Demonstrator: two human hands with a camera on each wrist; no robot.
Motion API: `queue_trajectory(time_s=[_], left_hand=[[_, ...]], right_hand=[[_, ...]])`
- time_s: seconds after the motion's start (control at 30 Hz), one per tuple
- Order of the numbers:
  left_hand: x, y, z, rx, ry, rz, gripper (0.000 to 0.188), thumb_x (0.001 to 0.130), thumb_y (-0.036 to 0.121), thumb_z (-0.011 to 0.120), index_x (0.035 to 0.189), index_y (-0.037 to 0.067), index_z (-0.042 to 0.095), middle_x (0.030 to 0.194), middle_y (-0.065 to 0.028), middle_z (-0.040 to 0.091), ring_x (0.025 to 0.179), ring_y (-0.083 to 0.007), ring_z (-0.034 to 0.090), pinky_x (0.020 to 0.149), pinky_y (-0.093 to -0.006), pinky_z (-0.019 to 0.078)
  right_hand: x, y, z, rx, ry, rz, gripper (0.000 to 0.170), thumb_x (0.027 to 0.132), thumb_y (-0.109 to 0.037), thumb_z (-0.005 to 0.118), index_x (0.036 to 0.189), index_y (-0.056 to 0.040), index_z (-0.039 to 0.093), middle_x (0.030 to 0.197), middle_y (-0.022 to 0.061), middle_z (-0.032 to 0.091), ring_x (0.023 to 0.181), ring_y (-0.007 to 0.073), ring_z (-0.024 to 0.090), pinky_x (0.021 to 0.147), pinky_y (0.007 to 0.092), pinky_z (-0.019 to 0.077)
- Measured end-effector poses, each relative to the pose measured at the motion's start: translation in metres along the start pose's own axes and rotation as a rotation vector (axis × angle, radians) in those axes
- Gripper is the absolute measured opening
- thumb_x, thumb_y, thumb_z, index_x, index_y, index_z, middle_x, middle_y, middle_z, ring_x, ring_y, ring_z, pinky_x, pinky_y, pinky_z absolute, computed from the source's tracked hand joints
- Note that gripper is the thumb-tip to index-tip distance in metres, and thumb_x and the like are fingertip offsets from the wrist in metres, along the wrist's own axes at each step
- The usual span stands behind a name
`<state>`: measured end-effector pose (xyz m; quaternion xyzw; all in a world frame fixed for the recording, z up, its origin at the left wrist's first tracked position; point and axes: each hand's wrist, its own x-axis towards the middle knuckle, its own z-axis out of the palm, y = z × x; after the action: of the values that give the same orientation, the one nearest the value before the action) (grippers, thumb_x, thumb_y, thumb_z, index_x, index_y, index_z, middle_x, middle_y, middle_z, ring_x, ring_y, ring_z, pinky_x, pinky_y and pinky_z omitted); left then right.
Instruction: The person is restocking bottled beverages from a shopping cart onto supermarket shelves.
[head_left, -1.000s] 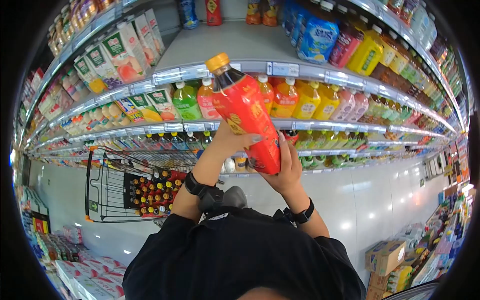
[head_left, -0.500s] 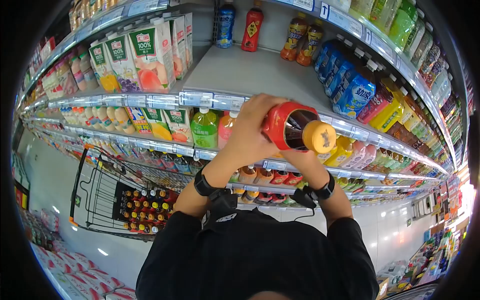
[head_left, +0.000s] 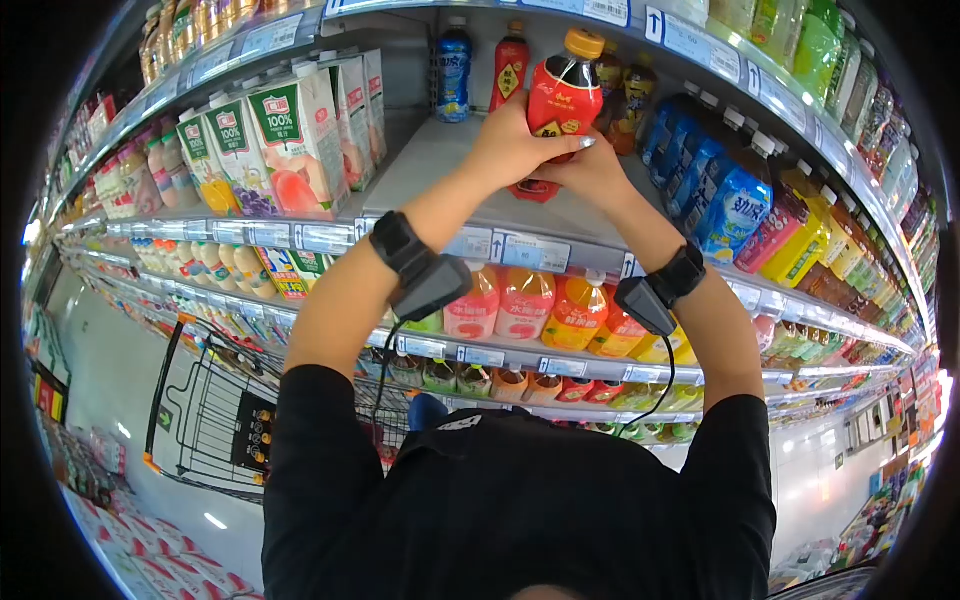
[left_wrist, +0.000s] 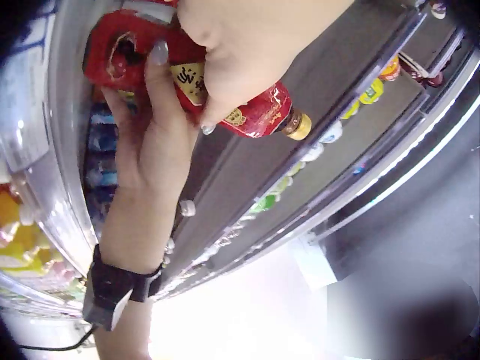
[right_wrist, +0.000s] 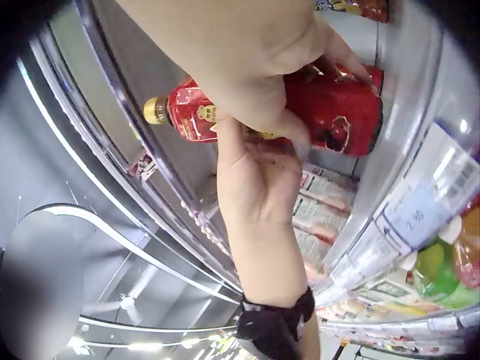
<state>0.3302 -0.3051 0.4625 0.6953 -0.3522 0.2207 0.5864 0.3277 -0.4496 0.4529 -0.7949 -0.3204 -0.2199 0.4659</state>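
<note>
Both hands hold a large red bottle (head_left: 566, 92) with a dark neck and yellow cap, cap up and slightly tilted, over the grey shelf (head_left: 425, 170). My left hand (head_left: 512, 152) grips its left side, and my right hand (head_left: 598, 172) grips the lower right. In the left wrist view the bottle (left_wrist: 259, 112) lies between the left hand (left_wrist: 244, 49) and the right hand (left_wrist: 154, 146). The right wrist view shows the red base (right_wrist: 349, 112) beside the shelf's front edge; whether it touches the shelf cannot be told.
A smaller red bottle (head_left: 510, 65) and a blue bottle (head_left: 454, 72) stand at the shelf's back. Juice cartons (head_left: 295, 145) are on the left, blue bottles (head_left: 738, 205) on the right. Price labels line the shelf edge (head_left: 530, 250). A cart (head_left: 205, 410) stands lower left.
The bottle has moved from in front of the shelf edge up and over the shelf, its cap swinging from toward the head camera to upward. Both arms now reach further forward.
</note>
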Motion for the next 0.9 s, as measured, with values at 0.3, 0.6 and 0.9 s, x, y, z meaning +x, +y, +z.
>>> queue_trajectory(time_s=[0.3,0.6,0.9], left_hand=[[0.079,-0.066,-0.036,0.32,-0.347,-0.235,0.045,0.076,0.036,0.067,0.107,0.004,0.058,0.099,-0.0091,0.062,0.089,-0.0162,0.058,0.078,-0.0292,0.0446],[0.119,-0.116,-0.077,0.837,-0.14,-0.3,0.067,0.08,0.062,0.04,0.128,0.016,0.043,0.122,-0.017,0.05,0.118,-0.0325,0.041,0.099,-0.0391,0.0295],[0.14,-0.184,-0.095,1.159,-0.406,-0.344,0.048,0.089,0.044,0.034,0.131,0.02,0.04,0.131,-0.0154,0.042,0.119,-0.036,0.04,0.101,-0.0397,0.0278]], right_hand=[[0.062,0.03,-0.014,0.023,-0.186,0.58,0.054,0.057,-0.019,0.079,0.105,-0.0077,0.057,0.096,0.0088,0.062,0.086,0.0224,0.061,0.067,0.0365,0.0522],[0.117,0.092,-0.015,0.002,-0.09,0.79,0.061,0.06,-0.016,0.079,0.114,-0.0072,0.051,0.112,0.0122,0.054,0.102,0.0281,0.054,0.072,0.0447,0.0502],[0.137,0.132,-0.018,0.107,-0.024,0.772,0.064,0.067,-0.013,0.075,0.121,-0.0098,0.043,0.122,0.009,0.048,0.114,0.0274,0.045,0.084,0.0525,0.0436]])
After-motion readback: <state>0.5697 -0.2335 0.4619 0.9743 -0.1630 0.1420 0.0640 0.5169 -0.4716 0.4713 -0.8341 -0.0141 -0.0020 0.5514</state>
